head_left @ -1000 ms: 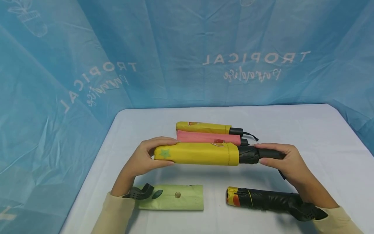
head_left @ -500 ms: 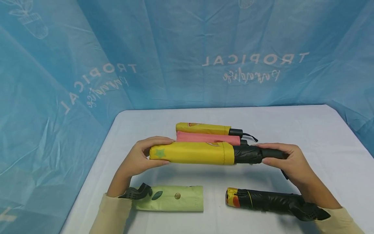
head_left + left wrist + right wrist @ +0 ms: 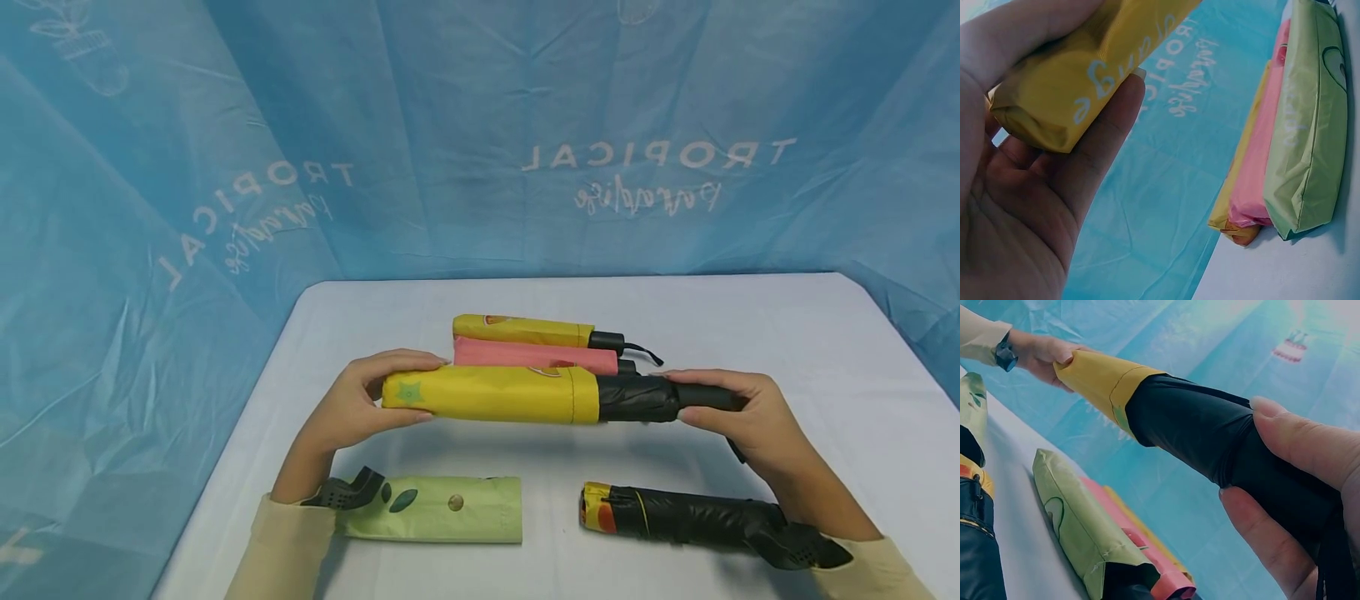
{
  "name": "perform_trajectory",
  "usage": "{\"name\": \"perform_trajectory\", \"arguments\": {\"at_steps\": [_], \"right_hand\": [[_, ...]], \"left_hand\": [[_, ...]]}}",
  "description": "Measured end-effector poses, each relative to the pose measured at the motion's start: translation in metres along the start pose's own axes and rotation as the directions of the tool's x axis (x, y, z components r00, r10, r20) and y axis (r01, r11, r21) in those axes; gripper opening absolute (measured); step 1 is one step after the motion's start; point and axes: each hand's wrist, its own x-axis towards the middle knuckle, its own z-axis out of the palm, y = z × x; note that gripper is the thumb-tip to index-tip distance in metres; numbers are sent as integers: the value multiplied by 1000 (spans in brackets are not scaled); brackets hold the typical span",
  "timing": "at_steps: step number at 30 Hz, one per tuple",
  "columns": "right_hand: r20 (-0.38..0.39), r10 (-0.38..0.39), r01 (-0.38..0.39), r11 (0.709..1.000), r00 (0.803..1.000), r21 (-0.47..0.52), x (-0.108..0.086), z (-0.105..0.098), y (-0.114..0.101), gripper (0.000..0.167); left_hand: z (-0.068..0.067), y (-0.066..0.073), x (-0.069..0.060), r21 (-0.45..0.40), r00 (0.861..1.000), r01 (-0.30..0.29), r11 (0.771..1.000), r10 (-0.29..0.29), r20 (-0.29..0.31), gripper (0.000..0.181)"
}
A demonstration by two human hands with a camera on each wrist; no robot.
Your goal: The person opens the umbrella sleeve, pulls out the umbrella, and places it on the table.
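Observation:
A folded black umbrella (image 3: 637,398) is held level above the table, partly inside a yellow sleeve (image 3: 480,394) with a green star. My left hand (image 3: 360,404) grips the sleeve's closed end between thumb and fingers; the lettering "orange" shows in the left wrist view. My right hand (image 3: 757,421) holds the umbrella by its black handle (image 3: 708,396), and a strap hangs below. In the right wrist view, the umbrella's black cloth (image 3: 1185,422) comes out of the sleeve's mouth.
Behind lie sleeved umbrellas: yellow (image 3: 525,329), pink (image 3: 536,353) and green (image 3: 1088,525), the green one hidden in the head view. In front lie a flat light-green sleeve (image 3: 465,512) and a black umbrella (image 3: 690,512) with a yellow end. Blue cloth (image 3: 480,208) hangs behind the white table (image 3: 360,317).
The left hand and yellow sleeve have shifted left, and the right hand with the handle slightly right. More of the umbrella's black cloth shows between sleeve and handle.

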Motion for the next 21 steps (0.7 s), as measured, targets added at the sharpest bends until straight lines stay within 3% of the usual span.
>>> {"name": "perform_trajectory", "arguments": {"at_steps": [5, 13, 21], "right_hand": [[-9, -6, 5, 1000, 1000, -18, -1, -2, -1, 39], [46, -69, 67, 997, 997, 42, 0, -8, 1, 40], [52, -70, 68, 997, 996, 29, 0, -12, 0, 40]], "left_hand": [[-2, -1, 0, -2, 1000, -8, 1000, 8, 4, 63], [-5, 0, -2, 19, 1000, -18, 1000, 18, 3, 64], [-10, 1, -4, 7, 1000, -11, 1000, 11, -22, 63]]}}
